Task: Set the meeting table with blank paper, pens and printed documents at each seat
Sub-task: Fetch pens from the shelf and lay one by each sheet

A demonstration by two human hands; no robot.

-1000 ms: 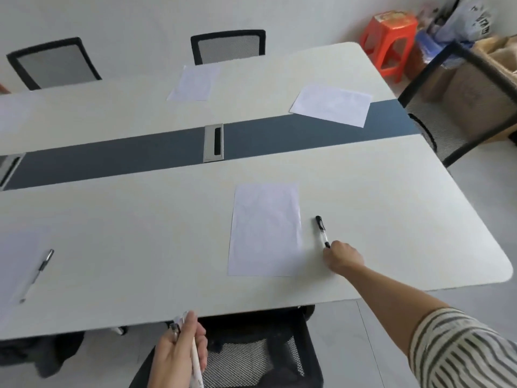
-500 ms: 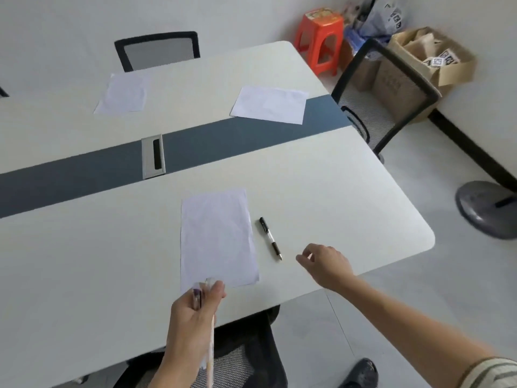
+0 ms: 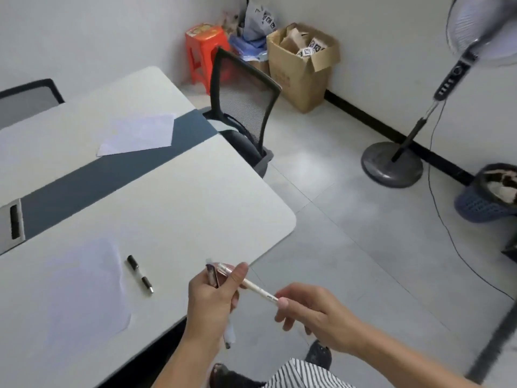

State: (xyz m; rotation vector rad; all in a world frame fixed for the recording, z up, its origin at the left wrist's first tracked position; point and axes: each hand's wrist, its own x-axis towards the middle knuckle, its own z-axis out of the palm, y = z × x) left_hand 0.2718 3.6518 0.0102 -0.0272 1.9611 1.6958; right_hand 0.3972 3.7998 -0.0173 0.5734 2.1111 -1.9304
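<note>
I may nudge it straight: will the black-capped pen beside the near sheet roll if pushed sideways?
The pen looks slim and round, so a sideways push would probably roll it on the smooth table. It looks stiff and likely light, easy to lift. With the table edge nearby, nudging toward the sheet seems safer.

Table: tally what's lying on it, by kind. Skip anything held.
Sheets: 2, near sheet and far sheet
Pen: 1
Cable port: 1
Total: 4
Skipped: held pens in the left hand; the right hand pinches the white pen among them. The table's left side is cropped, so there may be more.
</note>
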